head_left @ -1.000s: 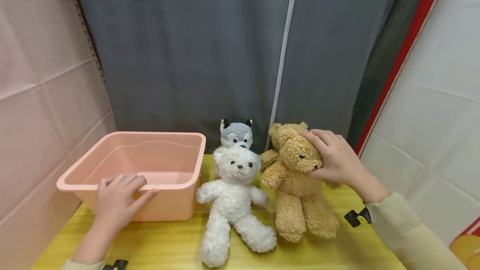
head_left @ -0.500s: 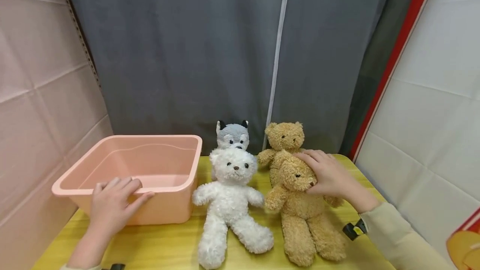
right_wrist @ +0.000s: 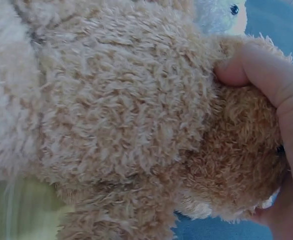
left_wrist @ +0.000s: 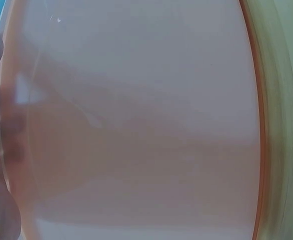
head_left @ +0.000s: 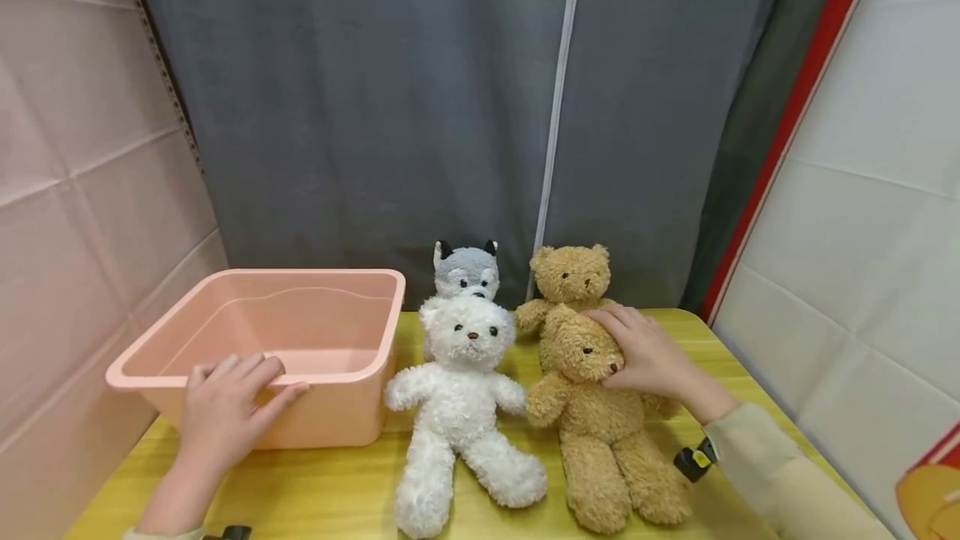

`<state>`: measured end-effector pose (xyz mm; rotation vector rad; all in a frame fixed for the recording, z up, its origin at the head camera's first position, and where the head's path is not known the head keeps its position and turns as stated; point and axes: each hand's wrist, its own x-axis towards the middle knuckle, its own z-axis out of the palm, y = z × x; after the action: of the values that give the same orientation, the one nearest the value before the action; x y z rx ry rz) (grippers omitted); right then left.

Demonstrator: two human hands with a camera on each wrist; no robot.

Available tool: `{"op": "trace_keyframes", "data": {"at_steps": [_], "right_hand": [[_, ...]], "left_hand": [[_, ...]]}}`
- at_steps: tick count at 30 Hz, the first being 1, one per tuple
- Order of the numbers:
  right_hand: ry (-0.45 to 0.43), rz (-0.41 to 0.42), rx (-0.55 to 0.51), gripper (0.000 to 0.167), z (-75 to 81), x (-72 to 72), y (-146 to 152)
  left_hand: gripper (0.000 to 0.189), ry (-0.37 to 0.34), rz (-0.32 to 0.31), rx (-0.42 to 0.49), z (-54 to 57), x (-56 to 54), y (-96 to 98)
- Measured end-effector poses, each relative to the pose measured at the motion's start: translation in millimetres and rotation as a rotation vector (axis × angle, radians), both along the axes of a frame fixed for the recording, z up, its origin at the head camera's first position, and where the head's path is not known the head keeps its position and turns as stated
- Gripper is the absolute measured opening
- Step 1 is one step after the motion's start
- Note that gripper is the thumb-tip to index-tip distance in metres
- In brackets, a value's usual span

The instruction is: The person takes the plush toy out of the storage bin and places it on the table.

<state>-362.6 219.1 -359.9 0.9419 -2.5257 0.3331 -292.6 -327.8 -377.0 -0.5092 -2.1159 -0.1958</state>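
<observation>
My left hand [head_left: 225,411] holds the near rim of a pink plastic basin [head_left: 337,415], fingers over the inside and thumb along the outside. In the left wrist view the basin's wall [left_wrist: 136,125] fills most of the picture, with the hand at the left edge. My right hand [head_left: 652,357] grips the head of a curly brown teddy bear [head_left: 600,419], which sits at the front right of the table. The right wrist view has thumb and fingers around that head, above the furry body [right_wrist: 121,90]. A second brown teddy bear [head_left: 570,273] sits right behind, partly hidden.
A white teddy bear [head_left: 461,407] sits mid-table, left of the held bear. Behind it a grey husky plush [head_left: 467,269] is partly covered. The yellow wood-look table [head_left: 315,490] ends at a dark grey curtain [head_left: 375,107], with light walls on both sides.
My right hand has brought the front brown bear down and towards me, so the bear behind now shows. Lately it has shifted slightly left. My left hand stays on the basin rim.
</observation>
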Motion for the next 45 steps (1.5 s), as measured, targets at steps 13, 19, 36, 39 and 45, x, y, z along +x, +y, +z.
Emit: {"op": "trace_keyframes", "data": {"at_steps": [13, 19, 36, 39, 45], "right_hand": [[-0.109, 0.049, -0.115, 0.094, 5.0, -3.6, -1], [-0.133, 0.05, -0.346, 0.058, 3.2, -9.4, 6], [-0.204, -0.062, -0.755, 0.027, -9.4, -14.8, 28], [-0.211, -0.067, -0.749, 0.028, -4.5, -10.5, 26], [-0.192, -0.107, -0.732, 0.029, -10.2, -15.2, 30]], "left_hand": [[0.056, 0.006, -0.005, 0.001, 1.2, -1.2, 0.6], [0.057, 0.006, 0.004, 0.004, 3.3, -0.1, 0.4], [0.058, 0.009, 0.013, -0.007, 2.2, 0.1, 0.1], [0.057, 0.007, 0.011, -0.005, 2.0, 0.6, -0.1], [0.053, -0.029, 0.013, -0.003, 0.5, 0.8, -0.1]]}}
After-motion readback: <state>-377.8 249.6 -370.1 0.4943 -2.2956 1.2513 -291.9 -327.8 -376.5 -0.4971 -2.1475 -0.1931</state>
